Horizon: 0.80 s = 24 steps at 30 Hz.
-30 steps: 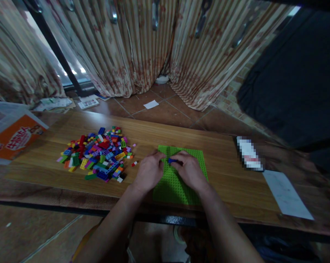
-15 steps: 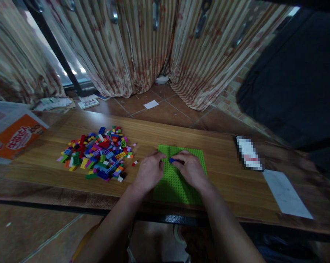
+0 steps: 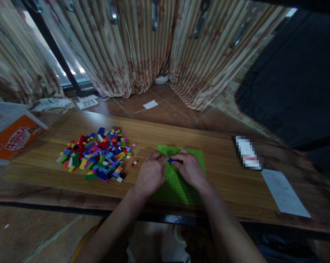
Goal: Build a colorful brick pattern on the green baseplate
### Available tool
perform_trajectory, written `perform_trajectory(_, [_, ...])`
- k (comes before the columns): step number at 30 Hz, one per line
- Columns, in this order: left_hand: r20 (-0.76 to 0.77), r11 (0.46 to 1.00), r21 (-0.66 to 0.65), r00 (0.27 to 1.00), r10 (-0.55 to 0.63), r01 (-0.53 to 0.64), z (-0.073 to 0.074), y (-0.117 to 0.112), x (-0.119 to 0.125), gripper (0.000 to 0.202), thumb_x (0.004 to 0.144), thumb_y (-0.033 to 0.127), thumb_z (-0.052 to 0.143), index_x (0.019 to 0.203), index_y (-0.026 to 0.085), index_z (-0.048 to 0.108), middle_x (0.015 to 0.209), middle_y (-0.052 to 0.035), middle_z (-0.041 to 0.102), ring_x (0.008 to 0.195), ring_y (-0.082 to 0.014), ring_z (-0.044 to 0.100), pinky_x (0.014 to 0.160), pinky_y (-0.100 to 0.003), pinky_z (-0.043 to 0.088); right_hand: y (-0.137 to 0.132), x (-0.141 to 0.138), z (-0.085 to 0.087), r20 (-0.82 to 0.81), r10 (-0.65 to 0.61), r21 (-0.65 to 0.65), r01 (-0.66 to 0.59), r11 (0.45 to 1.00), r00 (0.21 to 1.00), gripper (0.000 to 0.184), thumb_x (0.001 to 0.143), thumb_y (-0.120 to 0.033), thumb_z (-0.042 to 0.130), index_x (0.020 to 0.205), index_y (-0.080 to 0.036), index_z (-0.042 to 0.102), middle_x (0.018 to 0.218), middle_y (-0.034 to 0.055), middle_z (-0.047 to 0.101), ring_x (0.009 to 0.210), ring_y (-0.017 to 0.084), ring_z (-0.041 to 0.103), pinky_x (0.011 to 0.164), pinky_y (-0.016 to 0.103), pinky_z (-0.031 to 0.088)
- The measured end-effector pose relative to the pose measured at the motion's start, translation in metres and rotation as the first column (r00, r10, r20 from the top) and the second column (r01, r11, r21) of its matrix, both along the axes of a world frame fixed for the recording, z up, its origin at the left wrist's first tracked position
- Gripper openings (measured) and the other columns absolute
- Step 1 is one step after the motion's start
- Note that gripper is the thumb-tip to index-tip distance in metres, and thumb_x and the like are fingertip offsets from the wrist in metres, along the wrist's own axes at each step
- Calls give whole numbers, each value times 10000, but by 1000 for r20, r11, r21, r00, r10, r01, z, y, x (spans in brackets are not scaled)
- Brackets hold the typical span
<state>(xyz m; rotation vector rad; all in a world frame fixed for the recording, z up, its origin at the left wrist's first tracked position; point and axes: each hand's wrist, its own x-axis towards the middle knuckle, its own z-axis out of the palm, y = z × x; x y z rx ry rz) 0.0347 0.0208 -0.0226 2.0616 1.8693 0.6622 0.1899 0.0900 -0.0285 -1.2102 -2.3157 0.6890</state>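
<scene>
Between my hands a small blue toy brick (image 3: 170, 160) shows above the green studded baseplate (image 3: 178, 190). My right hand (image 3: 189, 168) pinches its right side with thumb and forefinger, over the upper part of the plate. From the left, my left hand (image 3: 151, 174) reaches over the plate's left edge, its curled fingertips right beside the brick. Whether those fingertips hold anything is hidden by the hand. Left of it, on the wooden board, lies a loose heap of mixed coloured bricks (image 3: 104, 153), with a little red and white brick (image 3: 134, 163) apart from the heap.
An orange-labelled clear plastic box (image 3: 16, 137) stands at the far left. To the right lie a blurred-out dark-edged object (image 3: 247, 152) and a white sheet (image 3: 285, 193). Beyond the wooden board (image 3: 222, 160) are floor tiles, papers and striped curtains (image 3: 143, 47).
My left hand has moved slightly right, bringing its fingertips up to the blue brick. My right hand keeps its pinch in almost the same place.
</scene>
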Motion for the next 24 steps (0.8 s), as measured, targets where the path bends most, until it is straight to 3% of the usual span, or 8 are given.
perform_trajectory(5, [-163, 999, 24, 986, -27, 31, -5, -4, 7, 370, 923, 156, 387, 1221, 175, 606, 1111, -96, 638, 1043, -223, 565, 969, -364, 435, -2, -3, 2, 32, -29, 7, 29, 1000, 999, 160, 792, -99, 681, 856, -218, 769, 839, 38, 640, 788, 173, 602, 767, 318, 458])
perform_trajectory(12, [-315, 999, -44, 949, 13, -28, -2, -6, 15, 430, 910, 135, 381, 1304, 175, 550, 1225, -113, 600, 1072, -256, 533, 902, -376, 460, -2, -3, 4, 36, -42, 3, 42, 999, 998, 158, 807, -101, 667, 812, -220, 770, 825, 39, 639, 770, 167, 595, 761, 309, 448])
perform_trajectory(24, [-326, 994, -93, 945, 28, -61, 1, -7, 17, 453, 917, 146, 376, 1333, 214, 543, 1248, -97, 596, 1058, -255, 512, 902, -387, 462, 7, 5, 5, -1, 12, -59, -12, 998, 1000, 141, 792, -136, 678, 870, -221, 759, 830, 26, 685, 765, 152, 621, 740, 291, 466])
